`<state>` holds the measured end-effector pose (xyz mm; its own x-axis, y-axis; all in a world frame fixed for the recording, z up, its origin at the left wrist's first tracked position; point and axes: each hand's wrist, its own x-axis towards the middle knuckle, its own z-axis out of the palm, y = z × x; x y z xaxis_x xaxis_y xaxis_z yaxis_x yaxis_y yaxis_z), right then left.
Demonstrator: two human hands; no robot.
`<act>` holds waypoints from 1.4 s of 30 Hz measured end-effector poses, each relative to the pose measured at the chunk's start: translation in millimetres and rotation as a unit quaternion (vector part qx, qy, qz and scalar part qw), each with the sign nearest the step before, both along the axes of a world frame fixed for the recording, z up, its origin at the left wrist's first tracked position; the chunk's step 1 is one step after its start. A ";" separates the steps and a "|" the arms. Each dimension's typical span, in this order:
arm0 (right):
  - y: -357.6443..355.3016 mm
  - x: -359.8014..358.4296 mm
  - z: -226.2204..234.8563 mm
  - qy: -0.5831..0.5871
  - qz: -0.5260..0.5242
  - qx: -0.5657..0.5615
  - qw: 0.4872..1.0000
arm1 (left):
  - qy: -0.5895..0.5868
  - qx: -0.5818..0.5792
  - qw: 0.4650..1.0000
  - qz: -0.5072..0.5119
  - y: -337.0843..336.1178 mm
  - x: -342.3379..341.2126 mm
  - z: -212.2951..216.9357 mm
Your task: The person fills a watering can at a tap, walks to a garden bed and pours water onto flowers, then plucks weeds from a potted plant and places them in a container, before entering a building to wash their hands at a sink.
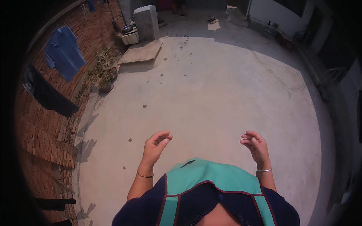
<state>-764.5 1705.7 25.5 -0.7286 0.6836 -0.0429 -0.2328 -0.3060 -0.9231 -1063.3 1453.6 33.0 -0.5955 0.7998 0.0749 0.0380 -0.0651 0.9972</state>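
Beyond the teal bib apron (217, 175): left hand (155, 146), right hand (257, 147).
I see both empty, loosely curled, apron nearer and between.

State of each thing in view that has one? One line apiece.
Left hand: empty, fingers curled
Right hand: empty, fingers bent
Green apron: worn
Blue shirt: hanging
Dark garment: hanging
Potted plant: standing, looks partly dry
Concrete ground: mostly sunlit, dark-spotted
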 end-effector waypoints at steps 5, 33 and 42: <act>154.6 -191.9 25.6 0.031 0.148 0.066 0.986 | -0.018 0.040 0.985 0.167 83.6 -131.3 -22.4; 939.8 -981.1 1.7 0.008 0.194 0.064 0.979 | -0.029 0.002 0.976 0.218 836.4 -878.9 -43.9; 1102.5 -1280.9 -14.1 -0.019 0.275 0.024 0.961 | -0.066 0.012 0.942 0.330 1011.3 -1173.4 -61.0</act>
<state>-2045.5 2808.2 11.5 -0.9790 0.1966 -0.0545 -0.0140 -0.3310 -0.9435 -2236.7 2464.9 -27.9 -0.9678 0.2510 -0.0204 -0.0451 -0.0931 0.9946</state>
